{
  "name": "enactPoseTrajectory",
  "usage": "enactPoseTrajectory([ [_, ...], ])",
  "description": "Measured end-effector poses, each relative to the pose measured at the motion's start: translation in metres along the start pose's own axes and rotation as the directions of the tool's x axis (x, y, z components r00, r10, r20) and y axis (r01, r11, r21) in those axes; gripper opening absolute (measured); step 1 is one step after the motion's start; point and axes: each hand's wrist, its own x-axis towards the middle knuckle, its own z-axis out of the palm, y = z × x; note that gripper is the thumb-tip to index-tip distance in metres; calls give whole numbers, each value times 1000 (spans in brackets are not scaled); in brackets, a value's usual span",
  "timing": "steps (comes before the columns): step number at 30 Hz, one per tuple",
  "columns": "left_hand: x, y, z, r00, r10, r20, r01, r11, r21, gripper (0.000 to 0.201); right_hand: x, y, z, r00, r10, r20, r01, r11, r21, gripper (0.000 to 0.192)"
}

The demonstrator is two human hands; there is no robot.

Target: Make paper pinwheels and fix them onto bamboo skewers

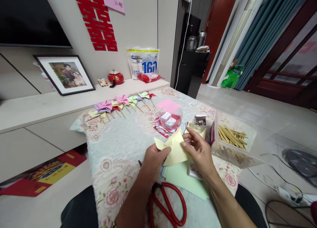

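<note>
A pale yellow sheet of paper [176,152] with folded, cut-looking flaps is held between both hands above the table. My left hand [156,157] grips its left edge, thumb on top. On the other side my right hand [198,147] pinches its right edge between thumb and fingers. Below the hands lie green paper sheets [188,181] and a small white box [194,171], partly covered by my right wrist. Red-handled scissors [170,205] rest near my left forearm, which hides part of them. A small open box of metal pins [200,121] stands beyond my right hand.
Finished paper pinwheels [121,102] on sticks line the table's far left edge. A round clear container [170,120] holds small white boxes, with pink paper [169,105] behind it. At right, a clear plastic bin [237,153] holds many wooden sticks [231,136]. Floral cloth [116,188] covers the table.
</note>
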Motion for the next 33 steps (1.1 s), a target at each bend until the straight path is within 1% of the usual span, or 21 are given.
enactPoseTrajectory([
  [1,0,1,-1,1000,-3,11,4,1000,-14,23,1,0,-3,997,-72,-28,70,996,-59,52],
  [2,1,2,-3,1000,-8,22,8,1000,-26,23,2,-1,-6,988,-149,-30,145,982,-121,47],
  [3,1,2,-4,1000,-10,26,11,999,-35,24,2,-3,-8,974,-225,-7,220,959,-179,42],
  [5,1,4,-6,1000,-11,19,11,999,-37,25,3,-7,-11,934,-345,94,358,897,-260,30],
  [7,1,5,-8,1000,-10,13,10,999,-35,25,3,-11,-12,892,-402,207,448,846,-290,23],
  [9,1,6,-8,1000,-5,17,6,999,-41,23,3,-13,-12,863,-411,293,490,822,-289,23],
  [12,0,8,-8,1000,-1,15,2,999,-41,22,4,-13,-12,842,-389,373,501,820,-275,23],
  [16,0,9,-9,1000,-23,8,24,1000,0,25,7,-12,-14,809,-367,458,505,833,-224,23],
  [20,0,8,-11,1000,-22,9,22,1000,-3,28,8,-11,-19,785,-334,522,476,864,-162,21],
  [24,1,6,-12,1000,-6,0,6,1000,5,32,7,-11,-21,778,-306,549,449,882,-145,18],
  [29,2,3,-12,999,1,-54,3,997,74,32,7,-14,-21,775,-301,556,468,864,-185,22],
  [33,2,2,-10,998,-1,-65,8,995,104,30,7,-15,-21,772,-289,566,474,855,-211,21],
])
